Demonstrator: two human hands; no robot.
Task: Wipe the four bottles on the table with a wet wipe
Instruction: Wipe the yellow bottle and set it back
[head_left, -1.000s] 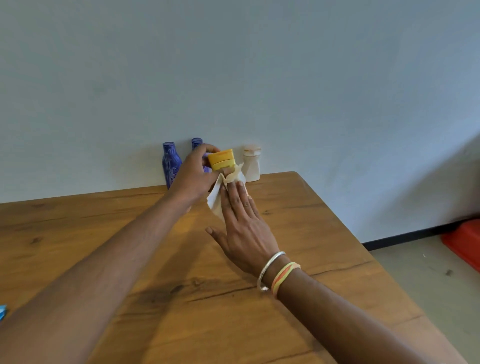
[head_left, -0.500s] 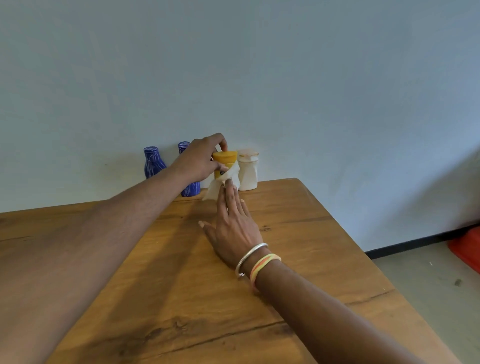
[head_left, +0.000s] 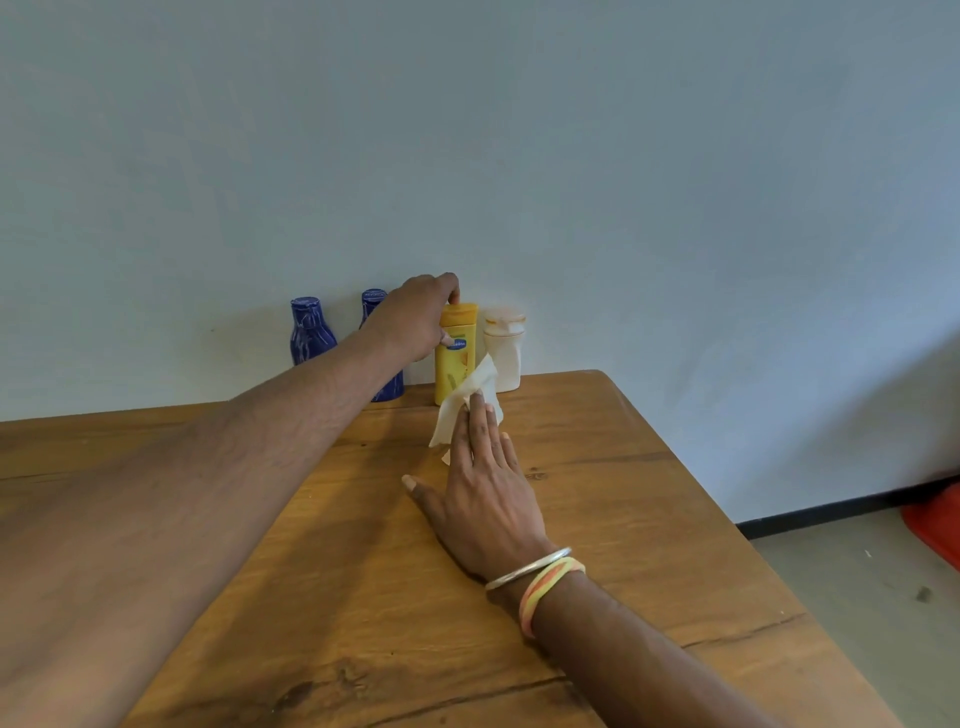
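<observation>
Head view, upright yellow bottle (head_left: 453, 371), blue oval label, cap gripped by left hand (head_left: 413, 317), straight-fingered right hand (head_left: 480, 499) pressing white wet wipe (head_left: 462, 402)

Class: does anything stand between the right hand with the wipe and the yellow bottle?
Nothing visible does. The right hand has the white wet wipe directly before the upright yellow plastic bottle, which the left hand grips near its cap.
</observation>
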